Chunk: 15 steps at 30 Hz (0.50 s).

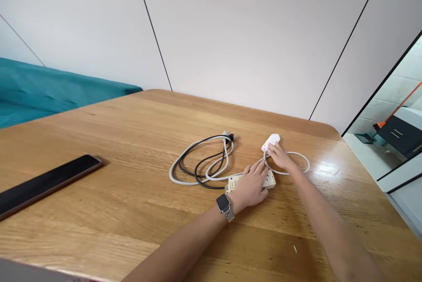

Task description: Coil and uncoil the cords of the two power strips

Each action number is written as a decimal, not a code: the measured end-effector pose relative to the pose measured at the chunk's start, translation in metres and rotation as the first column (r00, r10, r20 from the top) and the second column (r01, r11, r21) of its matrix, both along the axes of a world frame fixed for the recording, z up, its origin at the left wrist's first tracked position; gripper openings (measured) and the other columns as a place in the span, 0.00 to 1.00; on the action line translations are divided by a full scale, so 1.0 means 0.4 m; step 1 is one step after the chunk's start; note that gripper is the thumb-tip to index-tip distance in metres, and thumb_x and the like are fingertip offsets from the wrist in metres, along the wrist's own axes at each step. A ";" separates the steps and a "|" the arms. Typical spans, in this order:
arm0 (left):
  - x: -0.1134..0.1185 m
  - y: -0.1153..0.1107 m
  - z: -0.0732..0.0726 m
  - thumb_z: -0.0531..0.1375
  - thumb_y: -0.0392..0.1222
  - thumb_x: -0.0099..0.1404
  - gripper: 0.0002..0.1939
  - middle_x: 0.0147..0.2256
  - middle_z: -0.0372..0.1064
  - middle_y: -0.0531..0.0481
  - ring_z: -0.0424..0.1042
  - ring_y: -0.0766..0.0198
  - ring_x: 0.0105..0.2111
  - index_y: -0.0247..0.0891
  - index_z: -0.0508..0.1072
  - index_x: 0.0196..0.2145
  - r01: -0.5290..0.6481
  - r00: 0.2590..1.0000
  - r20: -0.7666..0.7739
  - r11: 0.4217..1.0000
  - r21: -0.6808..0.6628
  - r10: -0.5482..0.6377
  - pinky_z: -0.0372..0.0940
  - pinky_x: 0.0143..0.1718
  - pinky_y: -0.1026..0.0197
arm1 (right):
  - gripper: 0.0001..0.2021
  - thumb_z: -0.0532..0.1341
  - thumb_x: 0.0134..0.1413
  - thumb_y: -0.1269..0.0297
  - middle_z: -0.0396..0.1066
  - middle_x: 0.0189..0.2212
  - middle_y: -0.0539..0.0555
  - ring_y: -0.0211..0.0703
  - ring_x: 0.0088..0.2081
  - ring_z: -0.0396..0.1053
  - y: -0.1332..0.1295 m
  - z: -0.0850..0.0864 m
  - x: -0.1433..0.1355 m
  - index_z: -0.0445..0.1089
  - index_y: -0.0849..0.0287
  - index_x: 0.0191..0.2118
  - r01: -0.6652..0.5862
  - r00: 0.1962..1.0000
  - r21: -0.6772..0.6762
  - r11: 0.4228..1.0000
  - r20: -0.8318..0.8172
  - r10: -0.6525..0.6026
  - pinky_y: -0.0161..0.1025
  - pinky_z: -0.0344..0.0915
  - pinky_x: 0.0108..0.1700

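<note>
Left hand [250, 186]: laid palm down across the cream power strip [271, 179], right of centre in the lower half of the frame; fingers slightly parted, thumb at the near side; cannot tell whether clamped or merely resting.
Right hand [278, 157]: fingertips on the near end of the white power strip [274, 138], just beyond and right of the other; cannot tell how firmly pinched, with the underside hidden.
Black cable [211, 187]: runs from the left end of the cream power strip into loose loops at mid-frame, crossing and overlapping the pale cable [170, 173].
Pale cable: looped beneath the right wrist side, then led leftward past the left hand into the same loops.
Plugs [230, 137]: lying side by side at the top of the loops.
Smartwatch [223, 203]: strapped on the left wrist.
Smartphone [49, 183]: flat at the left edge of the wooden table [132, 130].
Snag risk: could tighten into a knot if pulled by one strip, because of crossed loops; could drag both plugs along, or catch the right wrist in the pale loop.
</note>
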<state>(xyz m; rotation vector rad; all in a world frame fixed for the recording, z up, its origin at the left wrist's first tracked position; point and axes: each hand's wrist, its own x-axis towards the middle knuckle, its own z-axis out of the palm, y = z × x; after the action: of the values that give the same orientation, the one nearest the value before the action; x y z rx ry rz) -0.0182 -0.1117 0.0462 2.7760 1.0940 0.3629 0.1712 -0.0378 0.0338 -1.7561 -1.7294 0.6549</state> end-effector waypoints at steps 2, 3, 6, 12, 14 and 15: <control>-0.013 0.008 -0.009 0.59 0.49 0.60 0.35 0.66 0.47 0.34 0.47 0.45 0.66 0.35 0.58 0.63 -0.047 0.999 0.028 0.998 0.034 0.046 0.48 0.64 0.43 | 0.31 0.48 0.61 0.40 0.56 0.65 0.58 0.51 0.67 0.47 -0.006 -0.003 -0.031 0.69 0.56 0.57 -0.086 0.995 0.016 0.996 -0.052 0.087 0.53 0.41 0.67; -0.019 0.015 -0.013 0.59 0.53 0.60 0.37 0.66 0.47 0.33 0.47 0.44 0.66 0.35 0.58 0.63 -0.063 0.997 0.046 0.997 0.051 0.060 0.47 0.64 0.42 | 0.32 0.46 0.61 0.38 0.59 0.63 0.56 0.49 0.67 0.50 -0.010 -0.003 -0.047 0.70 0.55 0.56 -0.131 0.988 0.025 0.991 -0.081 0.133 0.50 0.45 0.66; -0.036 0.040 -0.021 0.59 0.63 0.56 0.45 0.66 0.47 0.35 0.45 0.43 0.66 0.36 0.56 0.64 -0.049 0.997 0.060 0.996 0.077 0.044 0.46 0.64 0.41 | 0.36 0.42 0.60 0.35 0.68 0.57 0.56 0.47 0.62 0.60 -0.022 0.001 -0.093 0.72 0.56 0.54 -0.240 0.953 0.050 0.969 -0.177 0.246 0.46 0.53 0.63; -0.049 0.063 -0.020 0.58 0.67 0.56 0.42 0.64 0.52 0.37 0.47 0.41 0.65 0.40 0.61 0.62 0.061 0.998 -0.010 0.994 0.093 -0.060 0.42 0.64 0.38 | 0.27 0.49 0.61 0.42 0.71 0.53 0.60 0.50 0.55 0.67 -0.080 0.014 -0.122 0.70 0.56 0.53 -0.114 0.952 0.213 0.970 -0.257 0.168 0.47 0.62 0.57; -0.057 0.068 -0.017 0.57 0.66 0.58 0.39 0.62 0.57 0.37 0.49 0.39 0.64 0.41 0.64 0.61 0.056 0.998 -0.025 0.993 0.103 -0.054 0.43 0.64 0.38 | 0.21 0.51 0.62 0.48 0.73 0.49 0.60 0.49 0.52 0.69 -0.136 0.015 -0.107 0.71 0.56 0.49 -0.032 0.976 0.387 0.922 -0.186 0.112 0.46 0.63 0.54; -0.066 0.074 -0.015 0.56 0.66 0.59 0.38 0.61 0.58 0.37 0.50 0.39 0.63 0.42 0.64 0.61 0.050 0.998 -0.035 0.993 0.108 -0.046 0.44 0.63 0.37 | 0.19 0.51 0.63 0.51 0.74 0.45 0.59 0.48 0.49 0.70 -0.171 0.014 -0.095 0.72 0.56 0.46 -0.021 0.982 0.459 0.888 -0.158 0.104 0.45 0.64 0.52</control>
<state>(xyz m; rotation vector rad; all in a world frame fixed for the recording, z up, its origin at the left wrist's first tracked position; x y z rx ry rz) -0.0444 -0.0820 0.0401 2.9077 1.0420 0.3841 0.1332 -0.1062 0.0393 -1.2803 -1.6554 0.3754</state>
